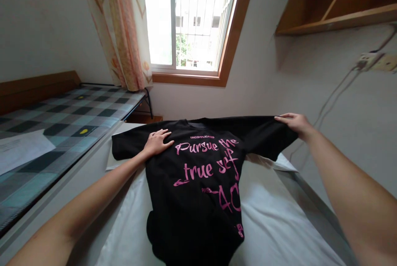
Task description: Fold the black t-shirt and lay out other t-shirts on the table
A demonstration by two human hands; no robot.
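A black T-shirt (pixel 192 200) with pink lettering lies face up on a white cloth (pixel 266 212), its sleeves spread to both sides. My left hand (pixel 157 142) rests on the shirt near the left shoulder, fingers apart and lying flat. At the far right, my right hand (pixel 294 123) pinches the upper corner of the right sleeve, which is drawn out sideways. The shirt's lower part is bunched and folds under at the bottom edge of the view.
On the left is a bed with a checked mat (pixel 62 121) and a white paper (pixel 25 148). Behind are a curtain (pixel 124 30) and a window (pixel 198 22). A wooden shelf (pixel 338 22) and a socket (pixel 369 61) with cables are on the right wall.
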